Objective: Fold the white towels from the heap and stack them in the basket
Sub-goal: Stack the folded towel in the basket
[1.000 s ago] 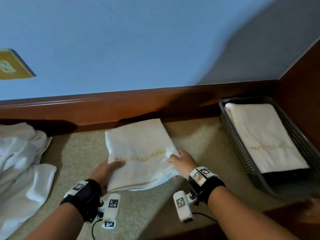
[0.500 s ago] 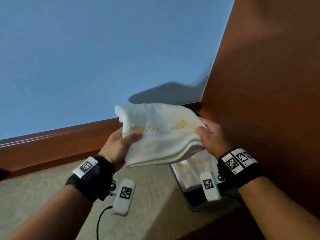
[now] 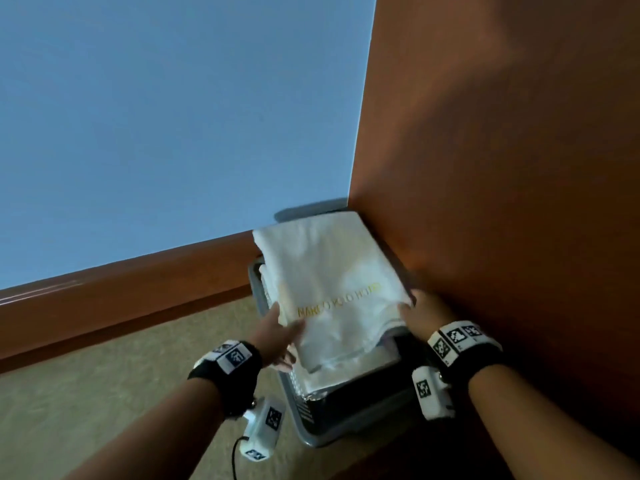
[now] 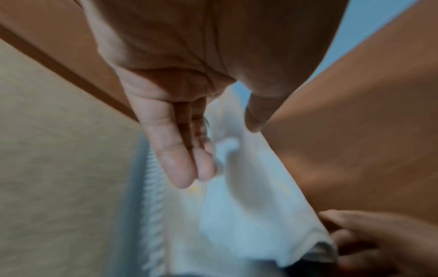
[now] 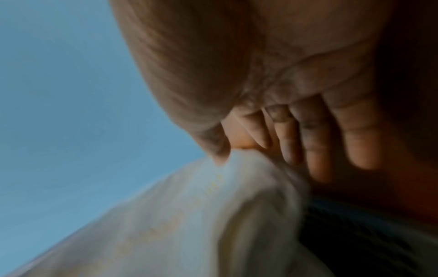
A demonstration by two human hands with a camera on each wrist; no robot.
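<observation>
A folded white towel [image 3: 332, 282] with gold lettering hangs tilted over the grey slatted basket [image 3: 325, 434] in the corner. My left hand [image 3: 277, 332] holds its near left corner, thumb on top and fingers underneath. At the near right corner my right hand [image 3: 419, 313] pinches the cloth. Another folded towel [image 3: 311, 382] lies in the basket below. The left wrist view shows the towel [image 4: 237, 206] between thumb and straight fingers of the left hand [image 4: 222, 153], above the basket wall [image 4: 142, 187]. In the right wrist view the right hand [image 5: 267, 166] grips the towel's edge [image 5: 189, 215]. The heap is out of view.
A brown wooden panel [image 3: 502, 168] rises close on the basket's right. A blue wall [image 3: 173, 116] with a wooden skirting [image 3: 121, 292] runs behind. Beige carpeted surface [image 3: 104, 393] spreads to the left of the basket.
Both hands lifted the folded towel off the beige surface, carried it right, and lowered it from chest height to just over the basket. My view swung right with it.
</observation>
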